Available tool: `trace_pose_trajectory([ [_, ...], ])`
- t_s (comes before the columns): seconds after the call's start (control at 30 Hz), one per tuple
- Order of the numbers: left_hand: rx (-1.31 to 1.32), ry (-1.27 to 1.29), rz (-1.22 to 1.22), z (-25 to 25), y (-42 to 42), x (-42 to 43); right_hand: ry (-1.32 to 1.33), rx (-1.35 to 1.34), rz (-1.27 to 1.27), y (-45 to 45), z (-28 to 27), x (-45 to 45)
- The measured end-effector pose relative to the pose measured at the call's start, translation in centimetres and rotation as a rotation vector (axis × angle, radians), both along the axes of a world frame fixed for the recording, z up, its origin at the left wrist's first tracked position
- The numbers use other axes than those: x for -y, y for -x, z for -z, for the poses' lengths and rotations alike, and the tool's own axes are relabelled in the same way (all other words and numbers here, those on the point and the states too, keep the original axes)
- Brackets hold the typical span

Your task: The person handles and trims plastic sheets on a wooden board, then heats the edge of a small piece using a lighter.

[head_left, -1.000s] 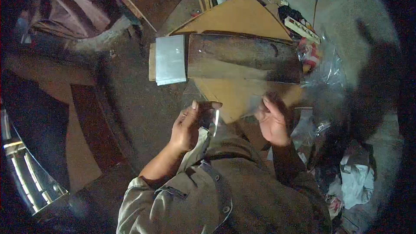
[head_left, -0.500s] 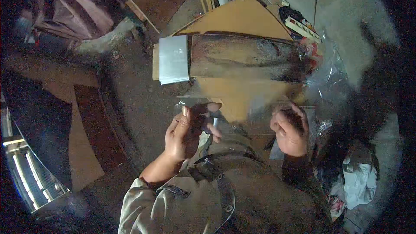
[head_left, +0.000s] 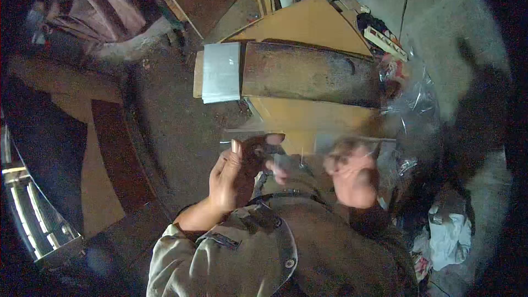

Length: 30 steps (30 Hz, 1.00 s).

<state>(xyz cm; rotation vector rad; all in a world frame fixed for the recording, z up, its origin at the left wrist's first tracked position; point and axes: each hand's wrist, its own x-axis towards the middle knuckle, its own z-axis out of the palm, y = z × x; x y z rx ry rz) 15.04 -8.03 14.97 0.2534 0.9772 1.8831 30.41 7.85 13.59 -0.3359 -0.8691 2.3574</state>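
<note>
My left hand [head_left: 236, 170] is closed, thumb pressed toward the bent fingers, on what looks like a thin clear plastic sheet [head_left: 250, 131]. The sheet stretches sideways above both hands, and its outline is faint. To the right, my right hand [head_left: 355, 179] is smeared by motion just below the sheet's far end. Its fingers cannot be made out, nor whether they touch the plastic. Beyond the hands, a stack of whitish plastic sheets or bags [head_left: 221, 71] lies at the left end of a worn dark wooden board [head_left: 302, 71].
Under the board is a yellowish-brown panel [head_left: 308, 19]. A power strip [head_left: 385, 43] lies at its right corner, near crumpled clear plastic [head_left: 418, 96]. A white bag [head_left: 450, 239] sits at lower right. On the left stands a brown panel [head_left: 118, 154] beside a bright, slatted reflection.
My right hand has moved left and slightly down, and is more blurred. The clear sheet's visible outline has become flatter. My left hand has barely moved and keeps its pinch.
</note>
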Motion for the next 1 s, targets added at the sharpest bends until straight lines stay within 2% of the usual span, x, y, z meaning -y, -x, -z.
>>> trace_pose_trajectory([
  [0.1,-0.091,-0.003,0.011,0.2,-0.2,0.0,-0.052,0.038,-0.100,0.3,0.3,1.3],
  [0.17,-0.126,-0.007,0.020,0.3,-0.5,0.1,-0.248,0.383,-0.168,0.4,0.0,1.5],
  [0.23,-0.077,-0.012,-0.032,0.3,-0.7,0.0,-0.198,0.442,-0.158,0.7,-1.4,1.6],
  [0.3,-0.064,-0.020,0.011,1.3,-0.4,0.7,-0.411,0.565,-0.143,1.1,-2.1,1.6],
  [0.37,-0.051,-0.029,0.051,1.7,-0.5,1.0,-0.401,0.572,-0.110,1.2,-2.4,2.1],
  [0.43,0.004,0.060,-0.079,1.5,-0.8,0.6,-0.390,0.580,-0.077,1.6,-2.6,2.5],
  [0.5,-0.005,0.042,-0.077,1.6,-0.6,0.7,-0.293,0.594,-0.014,1.9,-2.7,2.8],
  [0.67,0.019,-0.054,-0.022,2.0,0.2,1.2,-0.403,0.599,-0.050,2.2,-2.7,2.3],
  [0.73,0.202,-0.063,0.046,1.8,0.2,0.9,-0.414,0.634,-0.073,2.3,-2.6,2.1],
  [0.83,0.286,-0.140,0.082,1.4,0.1,-0.1,-0.375,0.566,-0.045,1.7,-1.6,1.6],
  [0.9,0.300,-0.116,0.042,1.1,0.3,-0.2,-0.213,0.482,-0.107,1.1,-1.1,0.9],
  [0.93,0.297,-0.142,0.041,0.9,0.5,-0.2,-0.287,0.489,0.011,1.3,-1.3,1.1],
  [0.97,0.294,-0.169,0.039,0.8,0.7,-0.2,-0.291,0.487,0.009,1.1,-0.9,0.8],
  [1.0,0.303,-0.186,0.047,1.0,0.8,-0.2,-0.251,0.368,0.147,0.9,-0.3,0.1],
])
